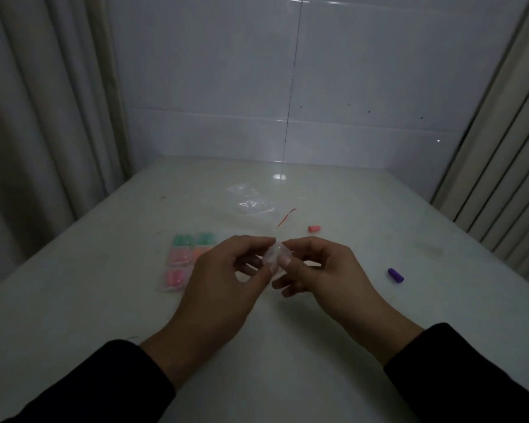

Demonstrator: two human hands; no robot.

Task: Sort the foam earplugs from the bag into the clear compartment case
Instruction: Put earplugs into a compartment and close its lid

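I see the white table (287,346) filling the lower view, pale and glossy, with tiled wall at twelve o'clock and curtains at nine and three; both of my dark sleeves enter from six o'clock, and the hands meet near the middle; the clear bag (251,206) lies flat and crumpled at about twelve o'clock from the hands, well apart from them, apparently emptied or nearly so; the clear compartment case (187,260) sits at nine o'clock, just beside the left hand (223,270), its cells showing green at the far end, then pink and orange, then pink nearest me, so I judge sorting by colour is well along; the left hand and the right hand (315,270) both pinch a small clear wrapper (274,254) between thumb and fingertips, raised off the table, probably to tear or peel it open; I cannot tell what it holds; a purple earplug (395,275) lies loose at three o'clock; a salmon earplug (314,228) rests at one o'clock, near a thin red strip (286,217); both await the case.
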